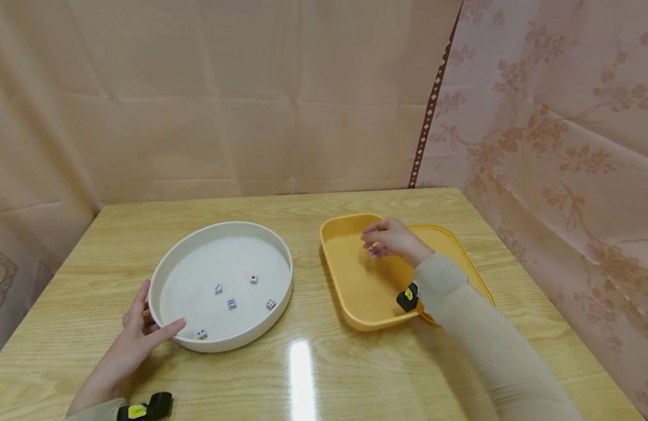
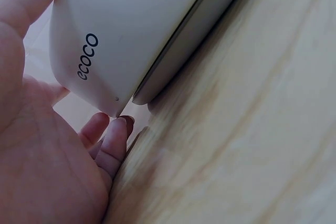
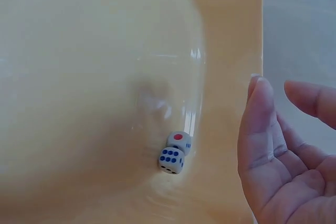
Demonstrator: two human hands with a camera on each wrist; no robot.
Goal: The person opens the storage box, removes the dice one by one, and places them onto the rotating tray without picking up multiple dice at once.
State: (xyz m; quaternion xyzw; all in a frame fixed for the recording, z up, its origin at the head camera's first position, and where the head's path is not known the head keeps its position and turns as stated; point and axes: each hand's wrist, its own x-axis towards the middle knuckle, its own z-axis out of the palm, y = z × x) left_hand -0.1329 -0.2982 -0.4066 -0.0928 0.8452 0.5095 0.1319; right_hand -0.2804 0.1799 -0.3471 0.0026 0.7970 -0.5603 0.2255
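My left hand (image 1: 137, 342) grips the near-left rim of a round white tray (image 1: 288, 286), its thumb over the rim and its fingers along the outer side. In the left wrist view, fingertips (image 2: 119, 129) touch the lower edge of the tray's wall (image 2: 131, 30), which is printed "ecoco". Several white dice (image 1: 231, 304) lie spread inside. Above the yellow-orange rectangular tray (image 1: 355, 292) hovers my right hand (image 1: 392, 238), fingers relaxed, thumb apart, holding nothing. The right wrist view shows two dice (image 3: 171, 160) touching each other near that tray's wall.
A second yellow-orange piece (image 1: 450, 245), perhaps a lid, lies partly under the rectangular tray's right side. Both trays stand on a wood-grain table (image 1: 239, 386). Beige curtain (image 1: 239, 105) hangs behind, and floral cloth (image 1: 565, 146) at the right.
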